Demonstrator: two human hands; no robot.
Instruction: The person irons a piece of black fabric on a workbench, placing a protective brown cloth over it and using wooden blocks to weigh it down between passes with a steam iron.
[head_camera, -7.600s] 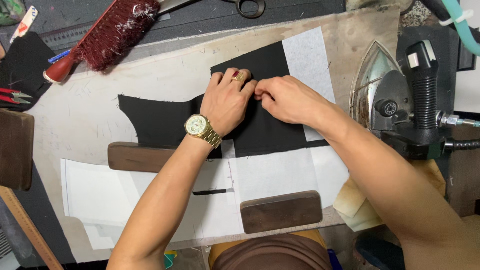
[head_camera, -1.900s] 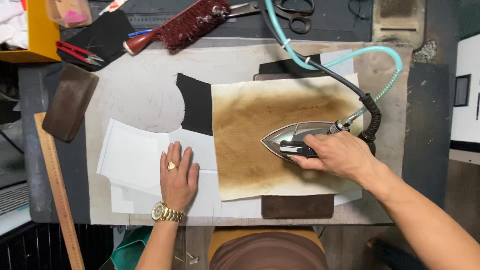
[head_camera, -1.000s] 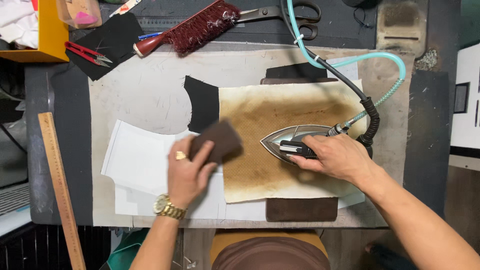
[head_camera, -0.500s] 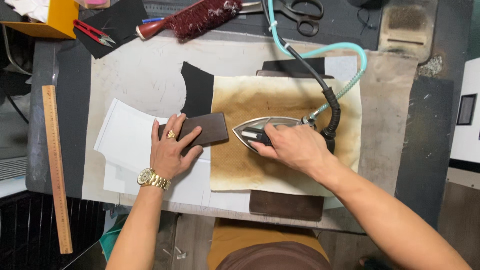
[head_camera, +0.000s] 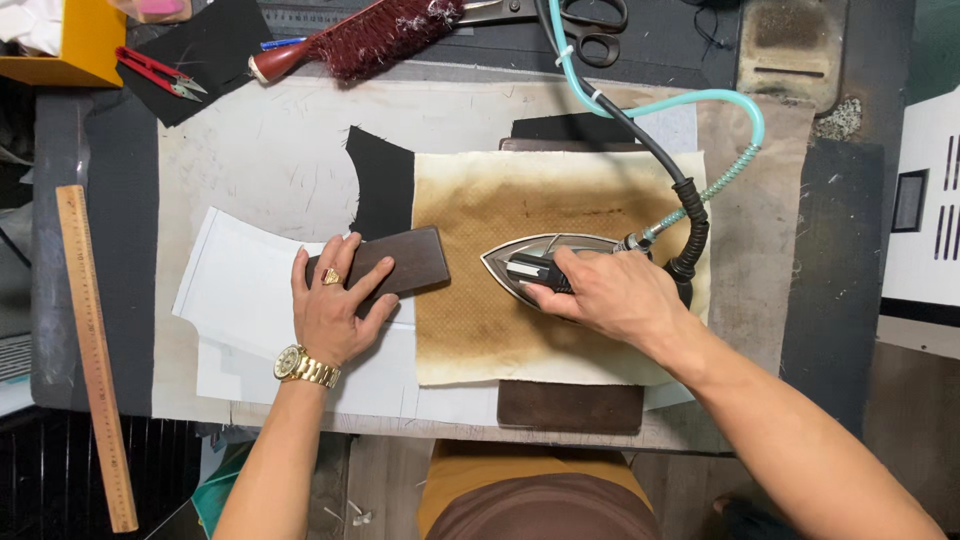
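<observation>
Near edge of the table (head_camera: 120, 300): a dark brown wooden block (head_camera: 570, 407) lies flat. Left hand (head_camera: 335, 310) presses, fingers spread, on another dark wooden block (head_camera: 400, 268) beside the scorched tan pressing cloth (head_camera: 500, 330). Right hand (head_camera: 605, 295) closed around the handle of the silver steam iron (head_camera: 530, 262), resting mid-cloth. Far left, a maroon bristle brush (head_camera: 370, 25).

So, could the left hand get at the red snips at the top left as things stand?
Probably yes: the left hand only rests on the dark wooden block, and nothing stands between it and the red snips.
</observation>
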